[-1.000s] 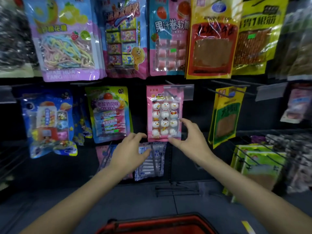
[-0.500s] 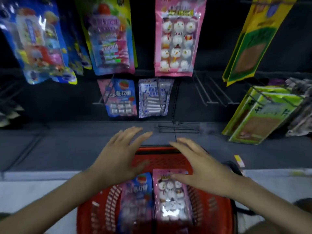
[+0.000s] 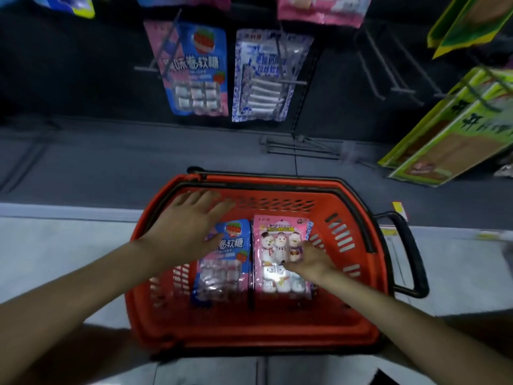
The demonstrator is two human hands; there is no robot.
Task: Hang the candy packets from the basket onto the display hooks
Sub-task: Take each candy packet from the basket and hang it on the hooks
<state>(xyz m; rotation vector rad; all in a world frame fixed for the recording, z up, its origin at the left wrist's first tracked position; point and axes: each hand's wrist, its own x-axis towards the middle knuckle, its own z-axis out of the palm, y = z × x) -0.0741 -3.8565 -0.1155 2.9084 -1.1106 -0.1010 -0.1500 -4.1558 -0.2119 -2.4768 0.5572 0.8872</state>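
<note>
Your right hand [image 3: 308,259] is down in the red plastic shopping basket with black handles [image 3: 347,245]. Its fingers are curled over the right edge of the pink snowman marshmallow packet [image 3: 274,276], thumb on the front, so it's got hold of that one. The packet lies flat in the right half of the basket, touching the blue-and-pink strawberry candy packet [image 3: 230,265] on its left. Your left hand [image 3: 188,226] is wide open with the fingers spread, over the top-left corner of the strawberry packet. Can't tell if it's touching. Up on the rack a matching strawberry packet hanging on a hook [image 3: 197,70] sits beside a white-and-blue hanging packet [image 3: 263,76], with bare wire hooks [image 3: 383,73] to their right.
</note>
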